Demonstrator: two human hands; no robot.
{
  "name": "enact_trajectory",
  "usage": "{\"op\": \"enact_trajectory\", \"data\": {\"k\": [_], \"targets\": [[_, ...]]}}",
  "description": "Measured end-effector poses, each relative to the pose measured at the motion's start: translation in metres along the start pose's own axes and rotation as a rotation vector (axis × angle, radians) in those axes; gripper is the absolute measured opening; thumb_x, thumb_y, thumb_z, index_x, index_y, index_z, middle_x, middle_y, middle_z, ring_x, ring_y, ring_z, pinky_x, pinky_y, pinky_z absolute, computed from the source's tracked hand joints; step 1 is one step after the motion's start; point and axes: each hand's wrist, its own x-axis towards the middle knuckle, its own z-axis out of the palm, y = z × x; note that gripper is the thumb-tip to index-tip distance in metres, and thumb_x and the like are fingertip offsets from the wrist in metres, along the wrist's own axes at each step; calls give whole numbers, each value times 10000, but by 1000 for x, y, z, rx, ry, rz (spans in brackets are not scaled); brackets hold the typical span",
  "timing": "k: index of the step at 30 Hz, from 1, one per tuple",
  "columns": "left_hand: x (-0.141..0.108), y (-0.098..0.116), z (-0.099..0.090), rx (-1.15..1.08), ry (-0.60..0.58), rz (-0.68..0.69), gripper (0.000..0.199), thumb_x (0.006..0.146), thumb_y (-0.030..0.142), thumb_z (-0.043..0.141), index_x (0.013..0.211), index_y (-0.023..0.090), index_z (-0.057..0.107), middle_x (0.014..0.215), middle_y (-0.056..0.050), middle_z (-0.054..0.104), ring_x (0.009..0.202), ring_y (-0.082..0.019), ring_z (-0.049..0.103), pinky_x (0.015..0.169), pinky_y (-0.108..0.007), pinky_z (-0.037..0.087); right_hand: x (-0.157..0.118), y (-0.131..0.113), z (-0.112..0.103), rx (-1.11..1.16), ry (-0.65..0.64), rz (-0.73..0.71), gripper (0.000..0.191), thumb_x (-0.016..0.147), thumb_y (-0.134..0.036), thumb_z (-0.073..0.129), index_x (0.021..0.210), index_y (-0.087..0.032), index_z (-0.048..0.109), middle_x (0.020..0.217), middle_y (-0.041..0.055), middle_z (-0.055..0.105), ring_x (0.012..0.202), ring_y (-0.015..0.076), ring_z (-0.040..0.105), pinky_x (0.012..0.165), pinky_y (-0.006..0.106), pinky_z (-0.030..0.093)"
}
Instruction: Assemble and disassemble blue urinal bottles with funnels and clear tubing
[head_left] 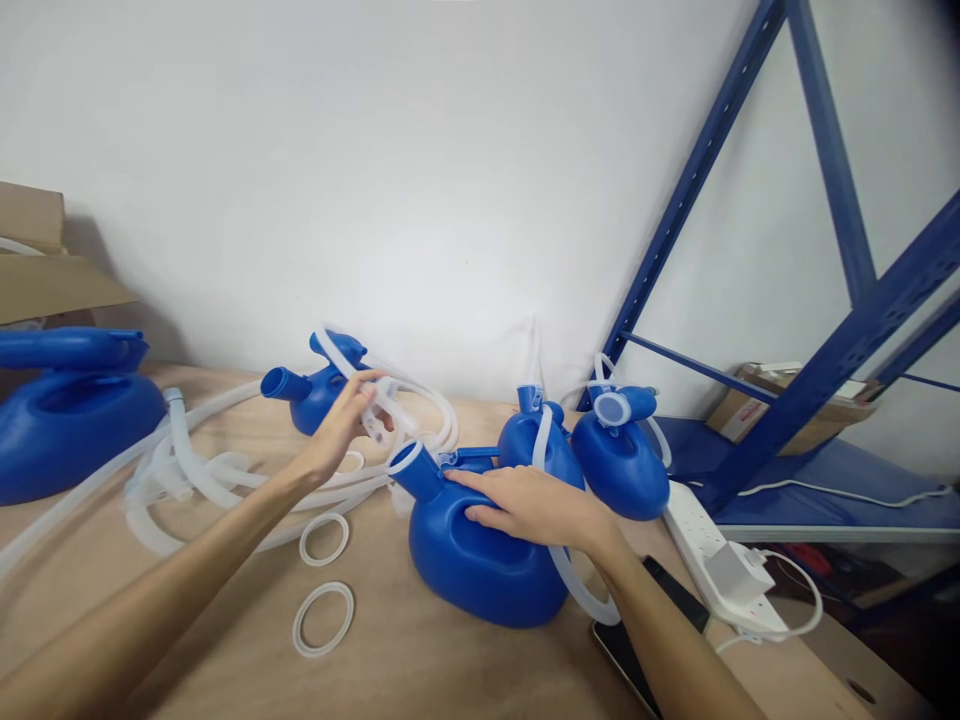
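Note:
My left hand (351, 415) is closed around a translucent plastic piece (384, 405) at the back centre, above the coiled tubing. Below and to the right, my right hand (529, 500) rests with fingers spread on top of a blue jug (480, 570); its fingertips lie near the base of the jug's neck. The jug's open mouth points up and left. Two white rings (324, 620) lie flat on the table left of the jug, and another ring lies partly hidden behind my left forearm.
More blue jugs stand behind (313, 400), at far left (82, 420) and right (619, 465). Clear tubing (202, 480) loops across the left. A power strip (705, 550), black phone (664, 600) and blue shelf frame (832, 360) are at right. A cardboard box (52, 285) is at left.

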Motion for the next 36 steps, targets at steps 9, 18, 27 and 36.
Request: {"op": "enact_trajectory", "data": {"k": [9,18,27,36], "targets": [[-14,-15,34,3,-138,-193,685,967,740,409,1470,284,318,878,3,615,728,-183,652,697,-317,537,6,-2,4,161,13,-185,560,1051,-447,509,1575,-255,462,1506,71,608,1310,287,631,1097,389,470],[-20,-15,35,-203,-119,-238,668,964,742,425,1457,315,284,899,7,622,634,-148,606,630,-291,517,9,-2,27,94,146,-136,625,1037,-610,448,1557,-264,486,1414,118,674,1296,331,638,1091,472,475],[-22,-10,32,54,-228,-201,723,977,729,384,1528,267,308,830,-7,630,773,-222,659,791,-369,549,12,2,25,93,151,-148,605,1027,-605,485,1529,-271,525,1315,107,732,1177,309,701,1028,436,515],[-16,54,-11,828,-104,-80,647,961,731,323,1231,256,669,919,-44,757,856,-304,699,814,-372,499,7,-1,22,140,158,-122,606,1029,-640,436,1535,-313,512,1444,83,658,1302,317,636,1096,458,478]]}}
